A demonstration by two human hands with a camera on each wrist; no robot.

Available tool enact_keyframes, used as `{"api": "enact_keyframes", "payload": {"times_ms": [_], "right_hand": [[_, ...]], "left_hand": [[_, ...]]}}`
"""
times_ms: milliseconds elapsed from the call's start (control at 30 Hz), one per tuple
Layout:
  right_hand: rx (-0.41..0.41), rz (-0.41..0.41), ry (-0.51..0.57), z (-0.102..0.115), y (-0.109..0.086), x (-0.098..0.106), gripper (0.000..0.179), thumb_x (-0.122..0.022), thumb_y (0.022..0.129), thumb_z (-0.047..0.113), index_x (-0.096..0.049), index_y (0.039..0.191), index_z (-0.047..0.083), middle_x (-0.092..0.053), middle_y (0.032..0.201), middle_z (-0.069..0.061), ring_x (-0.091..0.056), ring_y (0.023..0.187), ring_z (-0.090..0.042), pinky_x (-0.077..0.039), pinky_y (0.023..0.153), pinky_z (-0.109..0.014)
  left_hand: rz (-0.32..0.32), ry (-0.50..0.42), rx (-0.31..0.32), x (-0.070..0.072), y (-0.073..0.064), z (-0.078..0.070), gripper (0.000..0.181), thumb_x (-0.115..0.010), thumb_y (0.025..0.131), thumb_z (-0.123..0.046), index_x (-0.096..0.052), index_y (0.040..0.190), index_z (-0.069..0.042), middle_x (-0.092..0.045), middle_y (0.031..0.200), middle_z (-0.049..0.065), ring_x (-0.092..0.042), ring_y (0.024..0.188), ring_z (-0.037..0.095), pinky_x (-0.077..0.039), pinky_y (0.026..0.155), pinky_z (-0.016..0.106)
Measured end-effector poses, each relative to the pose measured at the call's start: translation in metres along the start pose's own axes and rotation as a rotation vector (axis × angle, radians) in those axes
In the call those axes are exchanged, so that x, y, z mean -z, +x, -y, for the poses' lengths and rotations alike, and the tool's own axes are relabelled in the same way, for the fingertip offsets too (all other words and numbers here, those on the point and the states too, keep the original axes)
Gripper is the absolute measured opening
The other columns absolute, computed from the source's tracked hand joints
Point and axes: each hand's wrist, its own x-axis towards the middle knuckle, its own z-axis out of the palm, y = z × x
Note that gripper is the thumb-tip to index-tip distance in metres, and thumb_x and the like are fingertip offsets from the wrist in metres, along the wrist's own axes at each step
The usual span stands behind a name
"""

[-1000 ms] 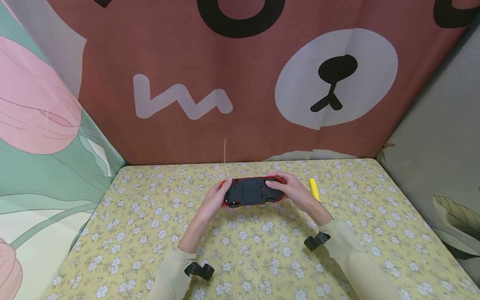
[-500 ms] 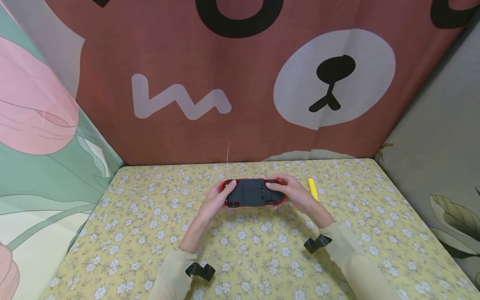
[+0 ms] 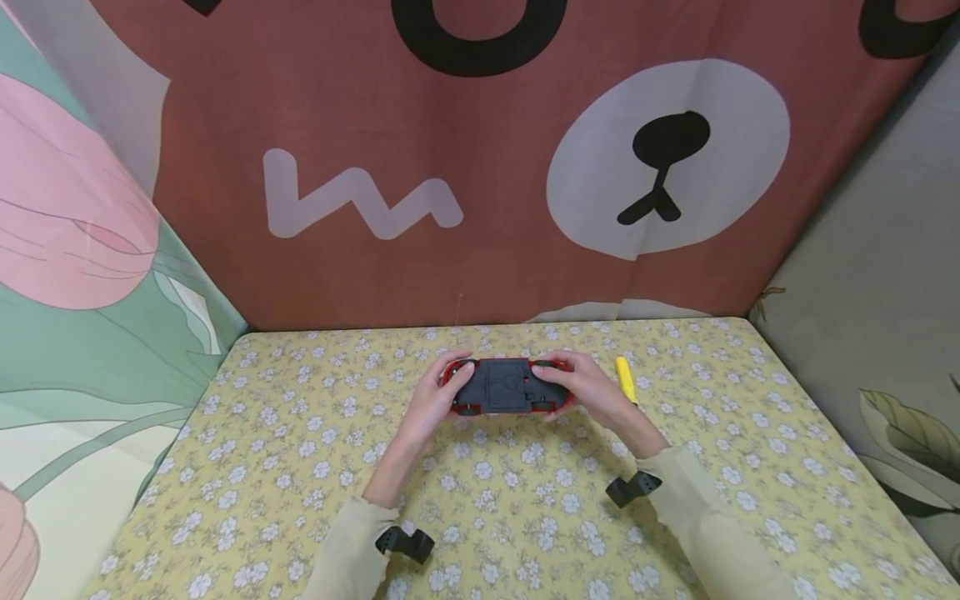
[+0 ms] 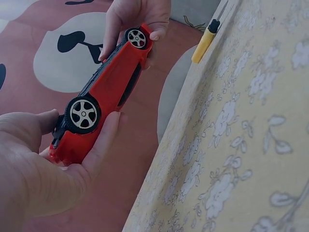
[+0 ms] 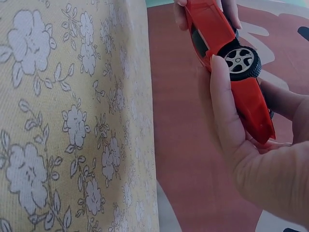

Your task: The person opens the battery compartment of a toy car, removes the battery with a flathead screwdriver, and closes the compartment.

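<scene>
A red toy car (image 3: 507,386) is held above the table between both hands, its black underside turned up toward the head camera. My left hand (image 3: 432,398) grips one end, with the thumb on the underside and fingers along the body. At the other end my right hand (image 3: 588,385) grips it the same way, thumb pressing on the underside near a wheel. Silver-spoked black wheels (image 4: 83,114) show in the left wrist view. A thin antenna wire (image 3: 459,310) rises faintly beyond the car's left end.
On the table, right of the right hand, lies a screwdriver with a yellow handle (image 3: 626,379); its shaft shows in the left wrist view. A flowered cloth (image 3: 480,508) covers the table. Behind it hangs a brown curtain (image 3: 360,275) with a bear print.
The left hand's fingers have shifted on the car's end and now show above its far edge. The antenna wire looks shorter and fainter. The right hand keeps its grip.
</scene>
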Motion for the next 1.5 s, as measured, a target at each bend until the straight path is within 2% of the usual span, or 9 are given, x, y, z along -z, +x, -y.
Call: {"api": "enact_keyframes", "payload": {"times_ms": [200, 333, 500, 633, 700, 800, 1067, 1367, 1500], "right_hand": [[-0.005, -0.033, -0.042, 0.000, 0.000, -0.002, 0.049, -0.064, 0.105, 0.023, -0.051, 0.141, -0.007, -0.056, 0.130, -0.029, -0.071, 0.092, -0.030, -0.059, 0.077, -0.062], [0.051, -0.107, -0.203, 0.004, -0.003, -0.003, 0.049, -0.065, 0.104, 0.027, -0.055, 0.140, -0.005, -0.058, 0.131, -0.027, -0.068, 0.100, -0.033, -0.060, 0.080, -0.058], [0.227, -0.357, -0.509, 0.015, -0.012, -0.007, 0.043, -0.069, 0.102, 0.026, -0.063, 0.134, -0.001, -0.068, 0.120, -0.020, -0.065, 0.110, -0.035, -0.057, 0.089, -0.049], [0.366, -0.496, -0.603, 0.024, -0.022, -0.012, 0.026, -0.073, 0.099, 0.016, -0.071, 0.119, 0.000, -0.072, 0.106, -0.015, -0.066, 0.099, -0.032, -0.057, 0.082, -0.048], [0.403, -0.494, -0.633, 0.026, -0.026, -0.015, 0.016, -0.075, 0.097, 0.013, -0.075, 0.109, 0.002, -0.072, 0.098, -0.011, -0.066, 0.091, -0.028, -0.057, 0.075, -0.044], [0.395, -0.441, -0.680, 0.028, -0.029, -0.022, 0.006, -0.076, 0.096, 0.011, -0.077, 0.097, 0.006, -0.072, 0.088, -0.004, -0.065, 0.082, -0.022, -0.053, 0.067, -0.037], [0.256, -0.329, -0.755, 0.026, -0.028, -0.038, 0.005, -0.075, 0.094, 0.008, -0.076, 0.090, 0.006, -0.070, 0.081, -0.002, -0.061, 0.067, -0.015, -0.050, 0.059, -0.033], [0.266, -0.355, -0.762, 0.020, -0.026, -0.045, 0.006, -0.079, 0.090, 0.005, -0.075, 0.087, 0.006, -0.067, 0.078, -0.001, -0.062, 0.068, -0.016, -0.053, 0.062, -0.035], [0.292, -0.400, -0.784, 0.018, -0.024, -0.048, 0.007, -0.081, 0.088, 0.004, -0.076, 0.084, 0.006, -0.064, 0.078, -0.002, -0.061, 0.069, -0.018, -0.053, 0.064, -0.038]], "left_hand": [[-0.006, -0.022, 0.004, -0.001, 0.000, 0.001, 0.038, -0.061, 0.107, -0.030, -0.062, 0.140, -0.012, -0.060, 0.131, 0.023, -0.072, 0.097, 0.035, -0.059, 0.081, 0.062], [-0.016, -0.027, 0.007, -0.001, 0.000, 0.001, 0.038, -0.061, 0.107, -0.032, -0.061, 0.140, -0.014, -0.061, 0.131, 0.021, -0.072, 0.097, 0.032, -0.059, 0.082, 0.062], [-0.042, -0.026, -0.013, 0.001, 0.001, 0.003, 0.040, -0.062, 0.106, -0.033, -0.061, 0.141, -0.012, -0.060, 0.132, 0.022, -0.071, 0.100, 0.033, -0.059, 0.081, 0.062], [-0.057, -0.024, -0.008, 0.002, 0.002, 0.004, 0.040, -0.061, 0.106, -0.034, -0.060, 0.140, -0.013, -0.060, 0.133, 0.021, -0.070, 0.102, 0.033, -0.060, 0.081, 0.060], [-0.060, -0.022, -0.007, 0.002, 0.002, 0.004, 0.040, -0.062, 0.106, -0.034, -0.060, 0.140, -0.013, -0.061, 0.132, 0.021, -0.070, 0.102, 0.032, -0.060, 0.080, 0.059], [-0.064, -0.027, -0.007, 0.001, 0.002, 0.004, 0.041, -0.063, 0.106, -0.034, -0.061, 0.139, -0.012, -0.062, 0.131, 0.021, -0.071, 0.098, 0.030, -0.061, 0.080, 0.058], [-0.070, -0.041, -0.016, -0.002, 0.003, 0.003, 0.041, -0.063, 0.106, -0.031, -0.060, 0.139, -0.008, -0.063, 0.129, 0.022, -0.072, 0.094, 0.028, -0.062, 0.076, 0.053], [-0.089, -0.019, -0.031, -0.005, 0.001, 0.002, 0.040, -0.065, 0.105, -0.032, -0.061, 0.138, -0.010, -0.061, 0.132, 0.021, -0.070, 0.102, 0.030, -0.062, 0.077, 0.055], [-0.096, -0.026, -0.037, -0.005, 0.001, 0.002, 0.040, -0.065, 0.105, -0.032, -0.062, 0.138, -0.010, -0.062, 0.132, 0.021, -0.070, 0.104, 0.030, -0.063, 0.075, 0.046]]}}
